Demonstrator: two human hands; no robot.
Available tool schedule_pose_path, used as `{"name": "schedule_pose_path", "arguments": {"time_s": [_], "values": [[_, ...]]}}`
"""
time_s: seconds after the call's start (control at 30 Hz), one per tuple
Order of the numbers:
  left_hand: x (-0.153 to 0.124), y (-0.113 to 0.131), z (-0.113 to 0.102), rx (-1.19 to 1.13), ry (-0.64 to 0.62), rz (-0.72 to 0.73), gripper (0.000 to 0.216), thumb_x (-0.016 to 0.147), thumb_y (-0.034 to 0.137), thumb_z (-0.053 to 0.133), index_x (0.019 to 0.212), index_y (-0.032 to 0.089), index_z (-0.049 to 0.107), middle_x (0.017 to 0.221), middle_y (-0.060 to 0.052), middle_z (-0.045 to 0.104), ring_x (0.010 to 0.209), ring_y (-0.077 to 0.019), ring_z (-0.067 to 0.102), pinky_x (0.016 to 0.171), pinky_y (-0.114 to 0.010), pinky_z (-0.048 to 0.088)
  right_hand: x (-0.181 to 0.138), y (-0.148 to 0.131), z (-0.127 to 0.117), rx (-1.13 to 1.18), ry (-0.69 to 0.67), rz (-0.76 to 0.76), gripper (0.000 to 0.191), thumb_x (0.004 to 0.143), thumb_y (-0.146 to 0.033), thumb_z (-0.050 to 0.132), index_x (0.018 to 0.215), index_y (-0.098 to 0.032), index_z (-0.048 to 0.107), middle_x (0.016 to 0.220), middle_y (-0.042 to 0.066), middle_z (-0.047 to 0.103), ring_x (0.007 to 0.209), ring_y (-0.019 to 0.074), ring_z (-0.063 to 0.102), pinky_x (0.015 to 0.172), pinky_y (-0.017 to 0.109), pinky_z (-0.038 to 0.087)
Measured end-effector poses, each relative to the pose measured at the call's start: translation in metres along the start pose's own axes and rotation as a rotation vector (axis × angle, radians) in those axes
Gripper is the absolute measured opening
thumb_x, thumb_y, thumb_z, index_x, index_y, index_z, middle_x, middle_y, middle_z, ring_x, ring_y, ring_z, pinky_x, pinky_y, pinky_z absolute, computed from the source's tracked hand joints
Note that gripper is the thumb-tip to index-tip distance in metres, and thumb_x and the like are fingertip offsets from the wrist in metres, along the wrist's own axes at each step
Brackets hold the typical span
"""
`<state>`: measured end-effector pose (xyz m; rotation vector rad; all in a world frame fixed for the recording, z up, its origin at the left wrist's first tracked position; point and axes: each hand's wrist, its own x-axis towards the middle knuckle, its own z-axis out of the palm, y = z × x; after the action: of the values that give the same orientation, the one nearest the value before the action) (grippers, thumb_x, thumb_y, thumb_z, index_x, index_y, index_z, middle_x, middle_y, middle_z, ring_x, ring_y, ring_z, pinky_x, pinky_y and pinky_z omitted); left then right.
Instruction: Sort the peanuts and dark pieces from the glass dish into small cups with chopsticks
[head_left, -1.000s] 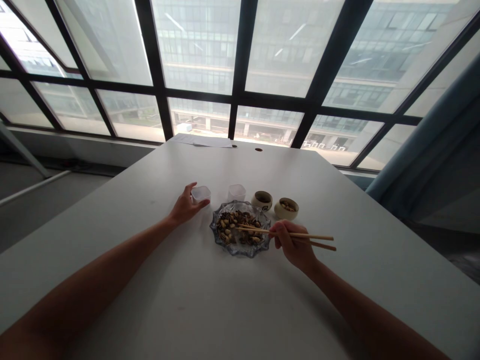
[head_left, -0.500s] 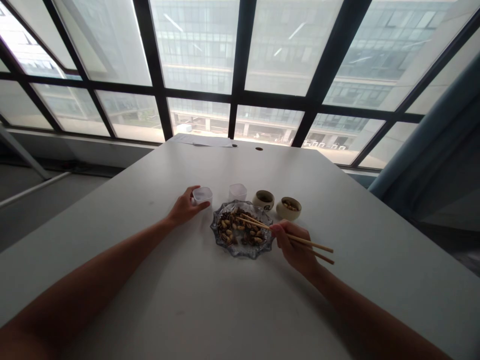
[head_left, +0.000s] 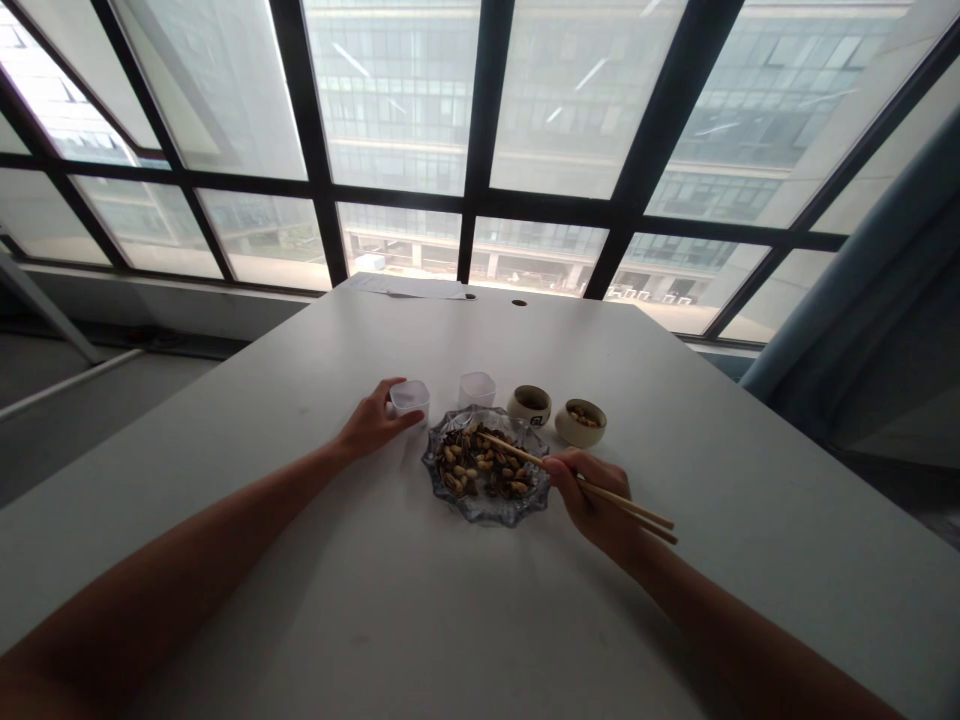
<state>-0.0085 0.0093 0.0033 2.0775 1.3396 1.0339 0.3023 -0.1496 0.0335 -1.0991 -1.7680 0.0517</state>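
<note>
Left hand point(head_left: 375, 422) snug round clear cup point(head_left: 410, 398), right hand point(head_left: 600, 498) tight on 2 chopsticks point(head_left: 517, 451)

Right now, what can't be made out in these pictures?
Chopsticks: head view; middle hidden by the right hand, tips too small.
Left cup: head view; side partly hidden by the left hand.
Right cup: head view; base hidden by the glass dish.
Paper: head view; any writing too small.

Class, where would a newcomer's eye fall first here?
First, the jagged-rimmed glass dish of nuts and seeds, on the table between the left hand and the right hand. Next, the chopsticks in the right hand, slanting over the dish, and the dark-framed windows beyond.
</note>
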Motion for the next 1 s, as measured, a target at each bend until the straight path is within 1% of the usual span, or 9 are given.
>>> {"name": "schedule_pose_path", "arguments": {"time_s": [0.13, 0.23, 0.37, 0.5, 0.6, 0.67, 0.8, 0.9, 1.0], "values": [[0.0, 0.0, 0.0, 0.001, 0.007, 0.009, 0.08, 0.07, 0.066, 0.07, 0.131, 0.016, 0.053, 0.096, -0.008, 0.07, 0.082, -0.0224, 0.066, 0.076, -0.035, 0.053, -0.005, 0.005, 0.002, 0.024, 0.036, 0.15, 0.037, 0.094, -0.046, 0.058, 0.068, -0.021, 0.065, 0.055, 0.001, 0.065, 0.046, 0.0126, 0.056, 0.047, 0.025, 0.045], [-0.001, 0.0, 0.002, -0.02, 0.038, 0.05, 0.077, 0.07, 0.061, 0.073, 0.13, 0.018, 0.052, 0.103, -0.01, 0.071, 0.091, -0.0241, 0.067, 0.082, -0.038, 0.055, -0.003, 0.009, 0.005, 0.218, 0.154, 0.356, 0.043, 0.092, -0.055, 0.058, 0.07, -0.019, 0.066, 0.051, 0.001, 0.061, 0.042, 0.0121, 0.053, 0.04, 0.024, 0.042], [-0.002, 0.002, 0.003, 0.019, 0.139, 0.177, 0.071, 0.068, 0.052, 0.078, 0.127, 0.021, 0.054, 0.122, -0.012, 0.066, 0.109, -0.0274, 0.064, 0.093, -0.043, 0.054, 0.003, 0.016, 0.011, 0.471, 0.312, 0.6, 0.052, 0.082, -0.068, 0.063, 0.072, -0.017, 0.066, 0.048, 0.0, 0.057, 0.037, 0.0108, 0.048, 0.033, 0.023, 0.037], [-0.003, 0.003, 0.003, 0.054, 0.156, 0.267, 0.064, 0.069, 0.047, 0.078, 0.123, 0.021, 0.057, 0.124, -0.012, 0.064, 0.115, -0.0281, 0.06, 0.095, -0.043, 0.053, 0.003, 0.023, 0.016, 0.574, 0.355, 0.678, 0.053, 0.078, -0.069, 0.067, 0.074, -0.016, 0.066, 0.048, -0.001, 0.056, 0.038, 0.0103, 0.048, 0.034, 0.022, 0.038], [-0.004, 0.003, 0.003, 0.062, 0.16, 0.286, 0.064, 0.069, 0.046, 0.079, 0.124, 0.02, 0.056, 0.124, -0.012, 0.064, 0.114, -0.028, 0.06, 0.095, -0.042, 0.053, 0.004, 0.024, 0.014, 0.56, 0.346, 0.647, 0.052, 0.082, -0.067, 0.064, 0.074, -0.016, 0.065, 0.048, -0.001, 0.056, 0.037, 0.0103, 0.049, 0.034, 0.022, 0.038], [-0.004, 0.003, 0.003, 0.069, 0.159, 0.276, 0.063, 0.07, 0.046, 0.079, 0.123, 0.021, 0.056, 0.122, -0.011, 0.065, 0.113, -0.0281, 0.061, 0.095, -0.043, 0.054, 0.009, 0.026, 0.007, 0.505, 0.362, 0.577, 0.05, 0.086, -0.065, 0.061, 0.075, -0.017, 0.064, 0.048, -0.001, 0.057, 0.036, 0.0107, 0.049, 0.034, 0.023, 0.038], [-0.004, 0.002, 0.003, 0.079, 0.152, 0.263, 0.062, 0.069, 0.047, 0.079, 0.122, 0.021, 0.056, 0.12, -0.011, 0.065, 0.11, -0.0283, 0.062, 0.094, -0.044, 0.054, 0.019, 0.036, -0.018, 0.213, 0.442, 0.289, 0.038, 0.092, -0.054, 0.06, 0.08, -0.018, 0.067, 0.057, 0.001, 0.064, 0.046, 0.0125, 0.057, 0.044, 0.025, 0.046], [-0.004, 0.002, 0.004, 0.078, 0.149, 0.265, 0.062, 0.07, 0.046, 0.078, 0.121, 0.021, 0.057, 0.12, -0.011, 0.065, 0.11, -0.028, 0.062, 0.094, -0.044, 0.054, 0.02, 0.044, -0.034, -0.021, 0.356, 0.098, 0.033, 0.092, -0.05, 0.06, 0.08, -0.02, 0.068, 0.06, 0.002, 0.067, 0.051, 0.0145, 0.06, 0.05, 0.028, 0.05], [-0.004, 0.001, 0.003, 0.08, 0.144, 0.253, 0.061, 0.069, 0.047, 0.078, 0.121, 0.021, 0.057, 0.12, -0.011, 0.065, 0.11, -0.0281, 0.062, 0.094, -0.044, 0.054, 0.017, 0.046, -0.039, -0.135, 0.291, 0.038, 0.034, 0.094, -0.05, 0.056, 0.081, -0.021, 0.068, 0.064, 0.003, 0.07, 0.054, 0.0162, 0.062, 0.053, 0.029, 0.051]]}}
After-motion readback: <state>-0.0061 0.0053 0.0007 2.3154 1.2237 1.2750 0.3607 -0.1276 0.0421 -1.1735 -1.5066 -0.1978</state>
